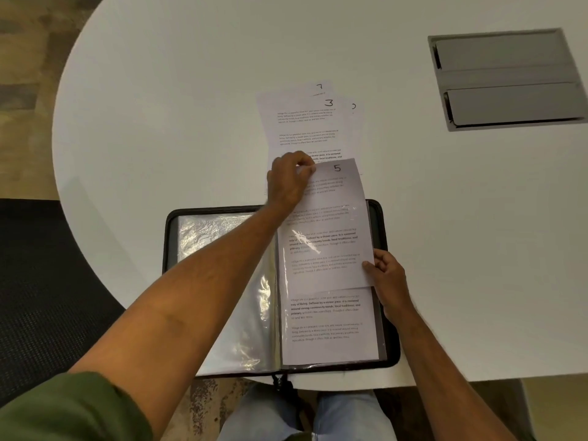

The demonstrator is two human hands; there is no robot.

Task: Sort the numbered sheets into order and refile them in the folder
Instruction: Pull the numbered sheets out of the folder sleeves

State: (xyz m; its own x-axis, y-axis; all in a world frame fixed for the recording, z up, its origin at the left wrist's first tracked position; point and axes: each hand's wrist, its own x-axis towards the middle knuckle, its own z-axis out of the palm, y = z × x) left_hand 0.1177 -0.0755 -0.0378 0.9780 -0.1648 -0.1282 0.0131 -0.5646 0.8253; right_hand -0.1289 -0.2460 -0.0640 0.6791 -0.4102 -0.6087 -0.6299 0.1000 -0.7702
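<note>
both forearms are bare from above the elbow down to the left hand (288, 179) and right hand (386, 275). a dull olive-green sleeve (63, 409), short and loosely creased, covers the left upper arm at about 8 o'clock in the view. no watch, ring or band shows on either wrist. at 6 o'clock, pale blue denim trousers (346, 418) cover both thighs, faded and softly wrinkled.

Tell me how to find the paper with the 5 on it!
Look at the open black zip folder at the near edge of the round white table. The white printed sheet marked 5 sticks out of its right-hand side, held by both hands, unlike the sheets lying loose beyond.
</note>
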